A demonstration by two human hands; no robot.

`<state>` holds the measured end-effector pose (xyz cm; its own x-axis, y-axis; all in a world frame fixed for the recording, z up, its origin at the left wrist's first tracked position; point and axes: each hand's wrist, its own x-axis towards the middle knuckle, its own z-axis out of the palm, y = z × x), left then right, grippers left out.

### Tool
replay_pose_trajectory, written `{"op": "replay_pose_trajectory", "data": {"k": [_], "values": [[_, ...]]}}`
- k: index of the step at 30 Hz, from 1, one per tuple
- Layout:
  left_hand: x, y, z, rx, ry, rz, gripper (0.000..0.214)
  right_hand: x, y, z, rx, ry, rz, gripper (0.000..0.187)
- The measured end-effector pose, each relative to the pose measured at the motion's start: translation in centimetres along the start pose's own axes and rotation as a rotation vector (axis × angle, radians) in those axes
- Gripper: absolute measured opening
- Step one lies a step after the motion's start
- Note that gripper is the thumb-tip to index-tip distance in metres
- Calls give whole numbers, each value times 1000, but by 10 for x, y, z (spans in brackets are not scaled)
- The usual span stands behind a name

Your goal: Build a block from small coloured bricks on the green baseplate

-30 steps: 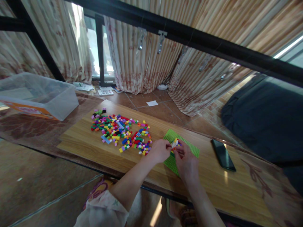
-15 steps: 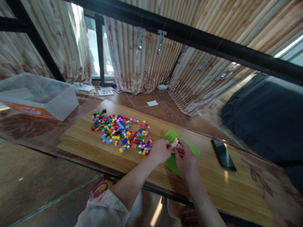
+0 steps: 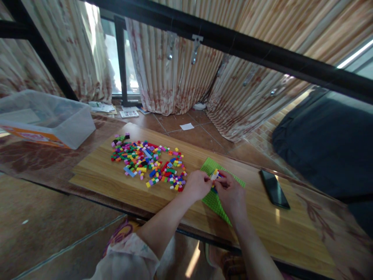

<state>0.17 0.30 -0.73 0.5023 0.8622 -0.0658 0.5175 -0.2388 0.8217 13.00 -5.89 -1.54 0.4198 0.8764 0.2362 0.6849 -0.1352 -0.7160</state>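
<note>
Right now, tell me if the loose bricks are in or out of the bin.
Out: the loose bricks lie spread across the wooden board, apart from the bin.

At four o'clock I have a black phone (image 3: 274,189) lying on the wooden board (image 3: 297,229), and at three a large dark cover (image 3: 320,147). Toward nine I see a translucent plastic bin (image 3: 78,126) with an orange label (image 3: 32,134). At twelve, patterned curtains (image 3: 175,77) hang behind a black bar (image 3: 233,42), and nearer my centre a white sheet (image 3: 187,126) lies on the floor tiles (image 3: 169,122).
</note>
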Motion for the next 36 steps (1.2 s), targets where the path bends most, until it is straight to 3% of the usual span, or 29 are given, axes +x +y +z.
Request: {"op": "replay_pose_trajectory", "data": {"k": [21,28,33,36], "values": [[-3,0,2,-22,38,-13,24,8,-14,-5,-28,-17,77,36],[6,-17,-37,-277,216,25,28,-28,-16,-11,272,141,89,39],[12,-37,-64,-436,337,-18,25,-57,-24,6,162,83,79,32],[11,-43,-74,-440,408,5,24,-64,-35,23,90,-29,5,25]]}}
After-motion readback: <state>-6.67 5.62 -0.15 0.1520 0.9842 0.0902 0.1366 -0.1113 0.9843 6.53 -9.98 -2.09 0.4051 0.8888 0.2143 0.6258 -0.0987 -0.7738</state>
